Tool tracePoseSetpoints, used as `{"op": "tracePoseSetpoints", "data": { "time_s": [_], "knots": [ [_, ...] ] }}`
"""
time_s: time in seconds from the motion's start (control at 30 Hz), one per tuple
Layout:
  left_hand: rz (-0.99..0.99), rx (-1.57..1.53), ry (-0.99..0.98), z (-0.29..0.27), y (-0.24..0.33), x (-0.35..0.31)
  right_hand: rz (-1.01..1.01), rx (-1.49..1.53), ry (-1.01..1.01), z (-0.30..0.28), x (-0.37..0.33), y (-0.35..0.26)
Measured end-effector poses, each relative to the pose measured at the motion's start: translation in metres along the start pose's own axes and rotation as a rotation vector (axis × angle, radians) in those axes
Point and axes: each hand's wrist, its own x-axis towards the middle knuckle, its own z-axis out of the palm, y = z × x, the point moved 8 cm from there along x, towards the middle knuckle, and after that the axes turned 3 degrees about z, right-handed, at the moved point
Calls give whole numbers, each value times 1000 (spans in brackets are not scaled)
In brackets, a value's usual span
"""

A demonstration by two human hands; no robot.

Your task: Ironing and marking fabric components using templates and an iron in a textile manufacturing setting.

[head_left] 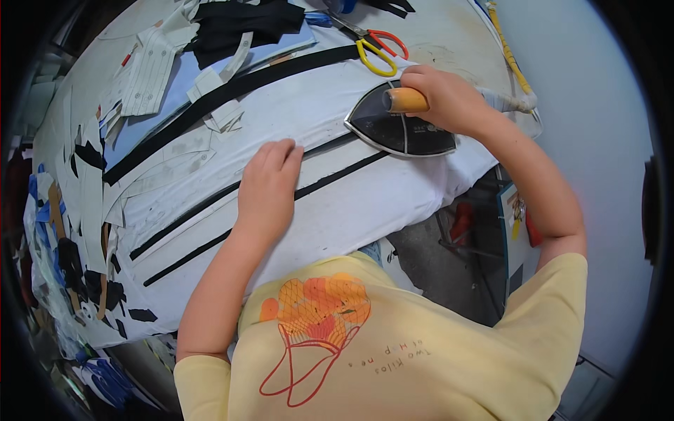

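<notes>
My right hand (449, 98) grips the wooden handle of an iron (400, 126), its fingers wrapped round it. The iron is dark with a silver edge, and its soleplate rests on a black fabric strip (196, 214) that runs out from under it to the lower left. My left hand (270, 184) lies over this strip, left of the iron, fingers close together and laid down on it; what is under the palm is hidden. A second thin black strip (193, 256) lies nearer to me, roughly parallel, its right end reaching the iron's edge. White cloth (337, 210) covers the table beneath.
Scissors (379, 52) with yellow and red handles lie just beyond the iron. A wide black band (232, 88) crosses the far side, near white buttoned pieces (151, 77) and black cloth (242, 28). Scraps crowd the left edge. A white wall (597, 140) stands at right.
</notes>
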Motion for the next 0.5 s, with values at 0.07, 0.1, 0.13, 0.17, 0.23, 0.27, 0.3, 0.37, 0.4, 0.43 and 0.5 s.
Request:
{"op": "tracePoseSetpoints", "data": {
  "time_s": [0.07, 0.1, 0.13, 0.17, 0.23, 0.27, 0.3, 0.37, 0.4, 0.43, 0.5],
  "knots": [
    [23, 20, -29, 0, 3, -11, -4, 13, -20, 0, 5, -3],
    [56, 40, -55, 1, 6, -14, 4, 0, -16, -2, 6, -7],
    [64, 62, -37, -1, 7, -18, 12, -12, -13, -3, 6, -12],
    [55, 59, -44, -1, 7, -20, 7, -7, -22, -5, 7, -20],
    [17, 14, -36, -2, 5, -22, -37, 9, -43, -5, 11, -43],
    [13, 14, -41, -2, 4, -22, -91, 25, -1, -2, 13, -52],
    [20, 7, -30, -3, 4, -23, -76, 22, -13, 1, 16, -61],
    [22, 1, -24, -5, 2, -25, -87, 23, -11, 7, 20, -79],
    [25, -38, -34, -4, 0, -25, -89, 29, -15, 10, 22, -87],
    [29, -78, -44, -4, -2, -26, -91, 35, -21, 13, 24, -95],
    [-32, -118, -45, -11, -13, -30, -111, 44, -23, 15, 24, -105]
  ]
}}
